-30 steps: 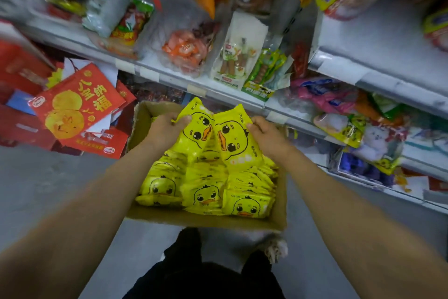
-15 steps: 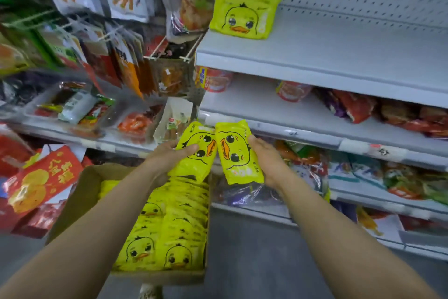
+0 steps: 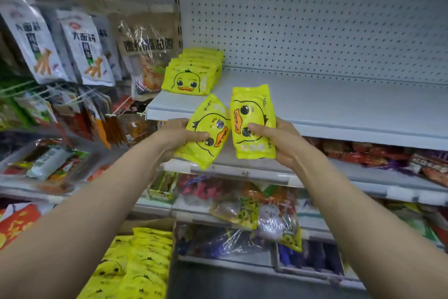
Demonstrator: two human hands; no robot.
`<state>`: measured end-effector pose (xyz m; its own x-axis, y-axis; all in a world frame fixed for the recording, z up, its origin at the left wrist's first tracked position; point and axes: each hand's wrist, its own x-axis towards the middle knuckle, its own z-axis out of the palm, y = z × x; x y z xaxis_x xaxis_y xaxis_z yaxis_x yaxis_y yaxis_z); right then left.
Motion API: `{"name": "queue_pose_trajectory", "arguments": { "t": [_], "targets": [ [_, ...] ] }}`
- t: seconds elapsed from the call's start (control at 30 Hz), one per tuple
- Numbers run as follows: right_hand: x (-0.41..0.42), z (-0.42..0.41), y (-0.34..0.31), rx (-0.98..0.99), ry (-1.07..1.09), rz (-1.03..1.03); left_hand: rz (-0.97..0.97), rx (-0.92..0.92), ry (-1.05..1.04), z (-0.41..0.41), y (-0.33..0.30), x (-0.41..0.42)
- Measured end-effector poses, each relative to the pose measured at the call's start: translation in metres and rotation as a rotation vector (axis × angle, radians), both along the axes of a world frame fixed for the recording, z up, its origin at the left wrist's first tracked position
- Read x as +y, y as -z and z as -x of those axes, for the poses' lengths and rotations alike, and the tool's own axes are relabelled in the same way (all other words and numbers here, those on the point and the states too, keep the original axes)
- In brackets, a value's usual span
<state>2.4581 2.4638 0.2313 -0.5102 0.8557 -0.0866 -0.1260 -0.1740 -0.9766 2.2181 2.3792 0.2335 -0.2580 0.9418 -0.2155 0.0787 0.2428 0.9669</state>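
Note:
My left hand point(image 3: 178, 135) grips a small stack of yellow duck-face snack packets point(image 3: 207, 126), tilted to the left. My right hand point(image 3: 281, 137) grips another stack of the same yellow packets point(image 3: 253, 116), held upright beside the first. Both stacks are raised in front of the edge of a grey-white shelf point(image 3: 339, 104). A row of the same duck packets point(image 3: 191, 73) stands at that shelf's left end, just above and behind my left hand. Low down, a cardboard box with several more duck packets point(image 3: 135, 267) shows between my arms.
The shelf's right part is bare, with a pegboard back wall point(image 3: 315, 19). Hanging white snack bags point(image 3: 84, 49) fill the left rack. Lower shelves point(image 3: 363, 184) carry mixed coloured snack bags. A red package point(image 3: 17, 223) lies at the far left.
Both hands lifted their duck packets out of the box on the floor and up to the level of the upper shelf. The view tilted up with them.

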Motion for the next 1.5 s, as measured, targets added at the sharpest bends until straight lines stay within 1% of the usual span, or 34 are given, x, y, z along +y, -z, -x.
{"name": "queue_pose_trajectory", "arguments": {
  "t": [0.13, 0.17, 0.2, 0.33, 0.5, 0.57, 0.7, 0.8, 0.9, 1.13, 1.4, 1.5],
  "targets": [
    [0.039, -0.016, -0.035, -0.04, 0.073, -0.102, -0.029, 0.182, 0.068, -0.006, -0.029, 0.048],
    [0.05, -0.02, -0.043, -0.061, 0.088, -0.122, -0.041, 0.255, 0.087, -0.008, -0.035, 0.062],
    [0.061, -0.022, -0.05, -0.09, 0.099, -0.15, -0.052, 0.341, 0.102, -0.007, -0.042, 0.078],
    [0.109, -0.027, -0.071, -0.235, 0.134, -0.284, -0.049, 0.561, 0.162, 0.003, -0.058, 0.151],
    [0.168, -0.02, -0.092, -0.395, 0.208, -0.388, -0.074, 0.929, 0.365, 0.005, -0.076, 0.234],
    [0.188, -0.015, -0.098, -0.43, 0.249, -0.411, -0.084, 1.038, 0.419, 0.005, -0.081, 0.261],
    [0.224, -0.012, -0.099, -0.429, 0.296, -0.407, -0.111, 1.108, 0.518, 0.013, -0.083, 0.307],
    [0.243, -0.013, -0.098, -0.414, 0.323, -0.383, -0.173, 1.155, 0.546, 0.018, -0.083, 0.33],
    [0.261, -0.014, -0.098, -0.415, 0.345, -0.374, -0.219, 1.179, 0.515, 0.026, -0.08, 0.352],
    [0.291, -0.014, -0.099, -0.418, 0.347, -0.381, -0.244, 1.257, 0.362, 0.043, -0.074, 0.393],
    [0.303, -0.013, -0.105, -0.428, 0.352, -0.41, -0.308, 1.317, 0.363, 0.043, -0.073, 0.421],
    [0.305, -0.014, -0.105, -0.433, 0.342, -0.411, -0.312, 1.368, 0.343, 0.043, -0.07, 0.427]
  ]
}}
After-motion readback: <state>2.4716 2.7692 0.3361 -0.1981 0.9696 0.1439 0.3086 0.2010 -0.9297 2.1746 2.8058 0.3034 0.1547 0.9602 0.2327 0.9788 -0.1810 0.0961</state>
